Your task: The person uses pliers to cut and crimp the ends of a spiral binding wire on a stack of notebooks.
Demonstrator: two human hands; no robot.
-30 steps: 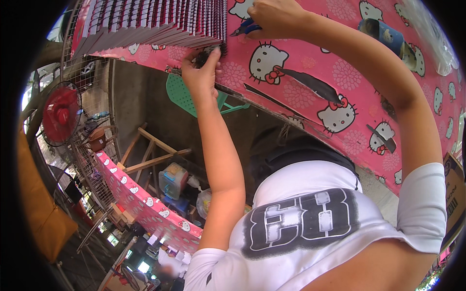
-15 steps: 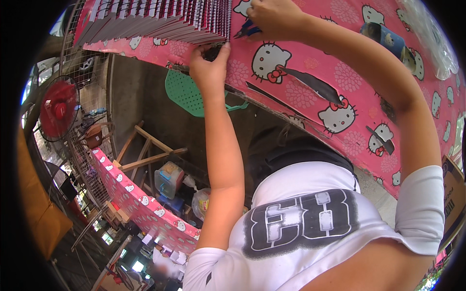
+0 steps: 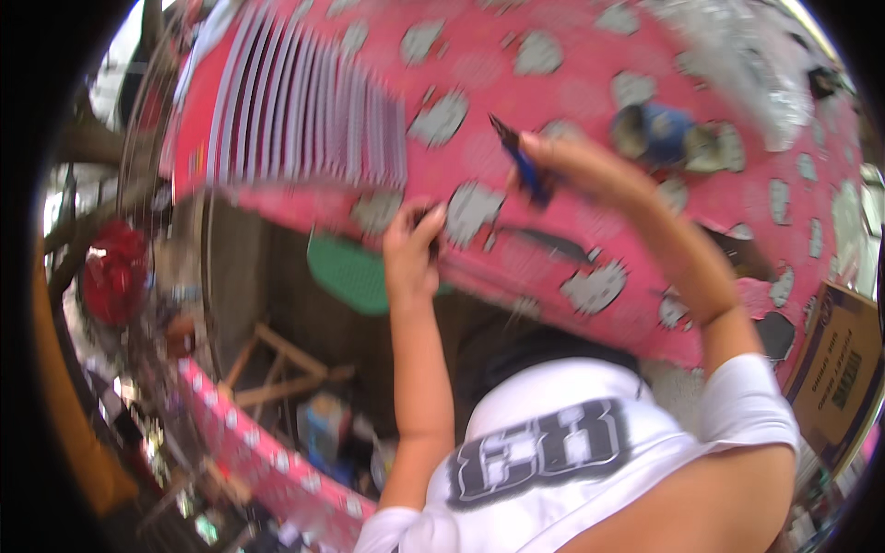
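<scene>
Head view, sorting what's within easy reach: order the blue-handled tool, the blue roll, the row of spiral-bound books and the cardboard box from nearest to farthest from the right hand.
1. blue-handled tool, held in the right hand.
2. blue roll, just beyond the hand on the pink table cover.
3. row of spiral-bound books, far left.
4. cardboard box, lower right.

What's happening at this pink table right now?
A person in a white shirt works at a table covered with a pink patterned cloth. The right hand holds a blue-handled tool, apparently pliers, raised above the cloth. The left hand pinches something small and dark at the table's near edge, just below a fanned row of spiral-bound booklets. The picture is blurred, so finer detail is unclear.
</scene>
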